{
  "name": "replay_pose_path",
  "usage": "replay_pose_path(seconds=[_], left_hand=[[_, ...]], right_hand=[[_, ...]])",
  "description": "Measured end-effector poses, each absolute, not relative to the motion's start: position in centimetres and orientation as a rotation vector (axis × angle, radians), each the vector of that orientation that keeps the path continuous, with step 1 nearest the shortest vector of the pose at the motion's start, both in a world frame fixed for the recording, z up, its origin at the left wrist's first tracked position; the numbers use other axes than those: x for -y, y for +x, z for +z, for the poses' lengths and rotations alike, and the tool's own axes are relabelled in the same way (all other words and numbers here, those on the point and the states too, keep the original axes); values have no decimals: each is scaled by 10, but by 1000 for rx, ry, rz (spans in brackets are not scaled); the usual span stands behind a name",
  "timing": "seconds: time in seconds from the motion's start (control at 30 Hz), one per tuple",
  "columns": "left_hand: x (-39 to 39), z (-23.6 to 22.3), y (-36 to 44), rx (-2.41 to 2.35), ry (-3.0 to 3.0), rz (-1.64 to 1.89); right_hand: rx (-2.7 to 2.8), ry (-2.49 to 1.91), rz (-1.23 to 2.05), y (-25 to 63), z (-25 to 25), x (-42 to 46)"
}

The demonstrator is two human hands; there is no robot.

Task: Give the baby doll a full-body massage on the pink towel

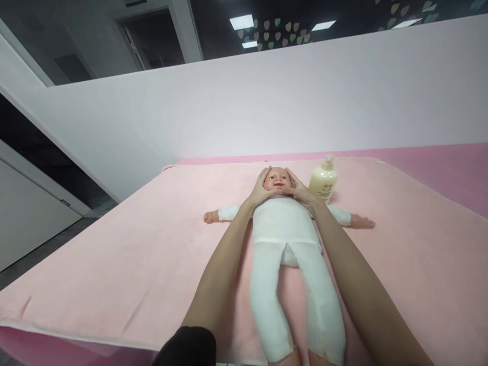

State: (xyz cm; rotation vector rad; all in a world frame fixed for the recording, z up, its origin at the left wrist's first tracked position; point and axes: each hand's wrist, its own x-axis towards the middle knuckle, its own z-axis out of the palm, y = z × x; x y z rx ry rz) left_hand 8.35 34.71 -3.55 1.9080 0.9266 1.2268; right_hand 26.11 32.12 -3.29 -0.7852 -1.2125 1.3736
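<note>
A baby doll (286, 221) in a white cloth suit lies on its back, arms spread wide and legs toward me. My left hand (261, 188) cups one side of its head, the thumb by the chin and the fingers along the temple. On the other side my right hand (299, 189) mirrors it, thumb near the mouth and fingers up beside the forehead. Between them the doll's face stays visible. Just right of my right hand stands a pale yellow pump bottle (323, 180), upright, behind the doll's arm.
Under the doll a pink towel (133, 254) covers the table, its front edge hanging at the lower left. A white wall (305, 107) rises behind, with dark glass above it. A pink strip (450, 173) of the table's surface shows at the right.
</note>
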Motion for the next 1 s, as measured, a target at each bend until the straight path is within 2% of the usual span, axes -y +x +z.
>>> replay_pose_path(seconds=[0.3,0.5,0.7,0.83,1.0], left_hand=[[-353,-32,77,-939,1838,1278],[-358,-37,74,-803,1689,1295],[-354,-43,70,-619,1307,1151],[-353,-42,74,-669,1217,1186],[-347,-38,83,-837,1522,1274]], right_hand=[[1229,-863,1156,264,-46,-335],[1111,-782,1256,265,-45,-332],[1067,-641,1442,269,-45,-328],[1127,-825,1313,262,-41,-325],[1252,-1004,1121,258,-37,-322]])
